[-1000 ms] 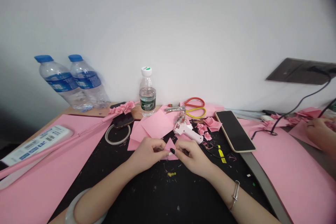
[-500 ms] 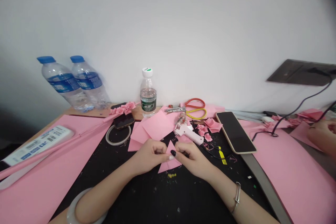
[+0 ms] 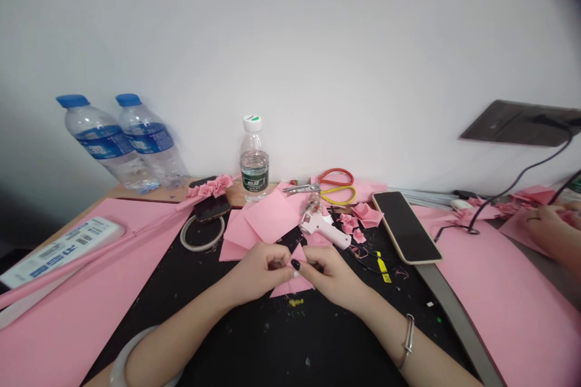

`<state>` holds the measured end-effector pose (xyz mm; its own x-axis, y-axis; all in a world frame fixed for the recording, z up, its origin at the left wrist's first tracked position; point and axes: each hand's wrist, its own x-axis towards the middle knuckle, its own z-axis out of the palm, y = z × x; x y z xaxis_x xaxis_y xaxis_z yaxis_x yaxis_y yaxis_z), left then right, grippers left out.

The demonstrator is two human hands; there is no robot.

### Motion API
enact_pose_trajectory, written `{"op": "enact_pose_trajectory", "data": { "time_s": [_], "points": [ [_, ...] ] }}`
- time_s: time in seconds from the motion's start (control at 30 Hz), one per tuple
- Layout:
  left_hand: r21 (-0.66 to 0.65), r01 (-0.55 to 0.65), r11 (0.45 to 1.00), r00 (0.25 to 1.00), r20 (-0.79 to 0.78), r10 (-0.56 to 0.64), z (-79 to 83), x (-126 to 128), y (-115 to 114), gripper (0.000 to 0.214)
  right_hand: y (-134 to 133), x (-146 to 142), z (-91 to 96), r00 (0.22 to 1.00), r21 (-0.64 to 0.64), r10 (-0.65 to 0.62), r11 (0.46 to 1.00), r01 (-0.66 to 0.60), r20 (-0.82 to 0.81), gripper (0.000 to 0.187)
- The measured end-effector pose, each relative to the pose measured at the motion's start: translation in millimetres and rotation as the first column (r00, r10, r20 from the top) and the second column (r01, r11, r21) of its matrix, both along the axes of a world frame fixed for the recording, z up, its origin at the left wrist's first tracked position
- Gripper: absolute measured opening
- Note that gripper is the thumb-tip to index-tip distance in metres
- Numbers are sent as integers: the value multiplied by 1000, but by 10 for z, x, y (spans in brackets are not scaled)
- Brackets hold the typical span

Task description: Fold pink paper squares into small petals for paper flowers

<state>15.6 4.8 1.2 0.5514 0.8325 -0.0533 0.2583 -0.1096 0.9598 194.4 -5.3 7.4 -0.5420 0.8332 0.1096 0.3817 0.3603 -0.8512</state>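
Note:
Between my hands is a pink paper triangle (image 3: 290, 288), folded, its tip pointing away from me. My left hand (image 3: 261, 272) pinches its left side with thumb and curled fingers. From the right, my right hand (image 3: 333, 275) grips it too, the dark-nailed thumb pressed on the paper's middle. The thumbs meet over the triangle and cover part of it. Just beyond lie pink paper squares (image 3: 275, 217) in a loose pile and a pale pink glue gun (image 3: 329, 231). Small folded pink paper flowers (image 3: 349, 224) sit right of the glue gun.
Scissors (image 3: 338, 195) with red and yellow handles lie behind the glue gun. A water bottle (image 3: 255, 172) stands by the wall. A phone (image 3: 406, 227) rests at right, a tape roll (image 3: 184, 236) at left. Another person's hand (image 3: 551, 230) works at far right, near a black cable (image 3: 517, 184).
My thumbs have shifted slightly on the paper triangle, which both hands still hold. At far right, the other person's hand has moved leftward. The whole view has shifted a little.

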Motion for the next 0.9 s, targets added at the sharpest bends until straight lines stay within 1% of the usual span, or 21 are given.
{"op": "enact_pose_trajectory", "data": {
  "time_s": [0.13, 0.27, 0.33, 0.4, 0.47, 0.57, 0.63, 0.7, 0.8, 0.9],
  "points": [
    [9, 42, 999, 999, -26, -42, 16, 13, -7, 34, -27, 3, 17, 1000, 21, 10, 1000, -11, 29, 33],
    [16, 44, 999, 998, -50, -43, 16, 19, -12, 36, -23, 2, 7, 999, 68, -10, 998, 7, 51, 34],
    [23, 20, 1000, 998, -53, -19, 8, 18, -11, 34, -6, -1, -7, 998, 88, -46, 995, 43, 39, 35],
    [38, -30, 999, 998, -53, 32, -3, 14, -2, 33, 8, -3, -17, 997, 84, -77, 994, 75, 19, 35],
    [59, -83, 995, 995, -55, 86, -15, 11, 13, 33, 9, -6, -19, 997, 59, -77, 995, 76, 21, 34],
    [80, -117, 990, 992, -41, 121, -33, 11, 31, 33, -7, -11, -17, 999, -18, -44, 999, 44, 33, 34],
    [60, -123, 991, 992, -11, 124, -42, 14, 31, 34, -18, -15, -20, 999, -81, -43, 996, 44, 9, 36],
    [-1, -114, 993, 993, 35, 114, -45, 15, 22, 33, -22, -16, -28, 998, -113, -60, 992, 57, -25, 37],
    [-99, -68, 993, 992, 98, 77, -35, 13, 7, 30, -18, -16, -40, 996, -89, -69, 994, 64, -56, 36],
    [-140, -47, 989, 987, 144, 68, -11, 11, 8, 31, -3, -12, -53, 995, -54, -86, 995, 83, -42, 37]
  ]
}}
